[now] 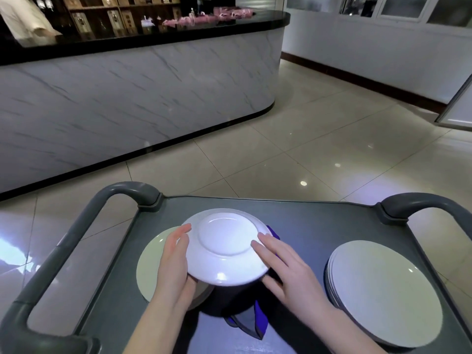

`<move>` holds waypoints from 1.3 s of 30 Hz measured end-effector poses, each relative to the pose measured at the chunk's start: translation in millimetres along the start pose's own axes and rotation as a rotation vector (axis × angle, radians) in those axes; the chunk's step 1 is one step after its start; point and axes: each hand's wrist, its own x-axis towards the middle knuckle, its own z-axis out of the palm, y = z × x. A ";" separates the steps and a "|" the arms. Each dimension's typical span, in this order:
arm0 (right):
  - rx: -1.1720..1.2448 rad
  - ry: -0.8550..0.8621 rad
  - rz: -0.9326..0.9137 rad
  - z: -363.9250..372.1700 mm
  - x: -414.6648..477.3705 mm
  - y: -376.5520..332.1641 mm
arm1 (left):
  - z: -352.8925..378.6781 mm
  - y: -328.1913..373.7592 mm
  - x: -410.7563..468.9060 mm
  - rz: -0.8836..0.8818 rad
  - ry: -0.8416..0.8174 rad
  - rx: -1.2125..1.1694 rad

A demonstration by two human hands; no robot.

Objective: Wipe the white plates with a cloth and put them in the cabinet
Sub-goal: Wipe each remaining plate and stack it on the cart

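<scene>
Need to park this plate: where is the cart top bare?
Bare: the far strip of the cart top beyond the held plate, and the lane between it and the right stack. Crowded: the near middle, with cloth and left plate.

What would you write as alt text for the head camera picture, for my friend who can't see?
The left hand and right hand hold a white plate upside down over a grey cart, a blue cloth hanging beneath it. On the cart, a pale plate lies to the left and a stack of plates to the right.
</scene>
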 end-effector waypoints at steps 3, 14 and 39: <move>-0.027 0.208 -0.024 0.8 16.6 -10.2 | -3.3 5.9 3.5 -0.049 0.024 -0.112; 0.272 0.096 0.405 -1.2 84.8 -14.6 | -45.9 21.1 32.7 0.125 0.038 0.323; 0.440 -0.067 0.925 122.3 105.5 -36.2 | -150.3 -21.5 97.1 0.128 0.207 0.510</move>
